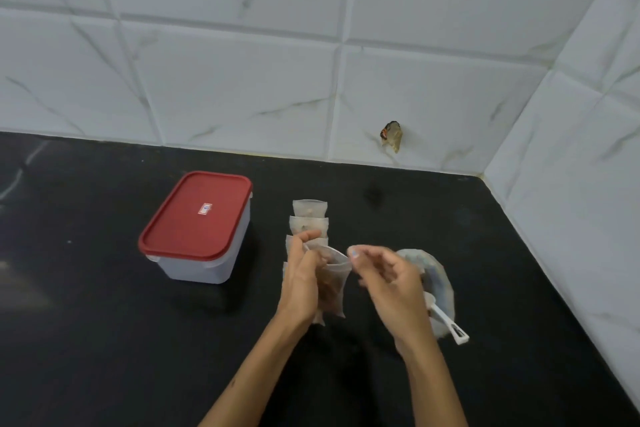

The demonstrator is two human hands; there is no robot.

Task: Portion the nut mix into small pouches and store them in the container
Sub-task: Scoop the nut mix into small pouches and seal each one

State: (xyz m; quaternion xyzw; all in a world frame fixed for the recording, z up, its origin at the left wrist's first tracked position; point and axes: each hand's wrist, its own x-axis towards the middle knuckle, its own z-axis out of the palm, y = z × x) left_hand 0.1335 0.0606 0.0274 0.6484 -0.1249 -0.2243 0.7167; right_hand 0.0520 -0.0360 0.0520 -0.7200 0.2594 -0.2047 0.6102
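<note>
I hold a small clear pouch [334, 284] with nuts in it upright above the black counter. My left hand [301, 281] grips its left side. My right hand [384, 277], blurred, pinches the pouch's top right corner with curled fingers. Behind the pouch, a row of several filled pouches [310, 219] lies on the counter, partly hidden by my left hand. The large nut mix bag [433, 271] sits behind my right hand with a white scoop [448, 324] sticking out of it. The white container [207, 253], with its red lid [195, 215] on, stands to the left.
The black counter [104, 322] ends at a tiled wall at the back and at the right. A small crumpled scrap [393, 136] sticks to the back wall.
</note>
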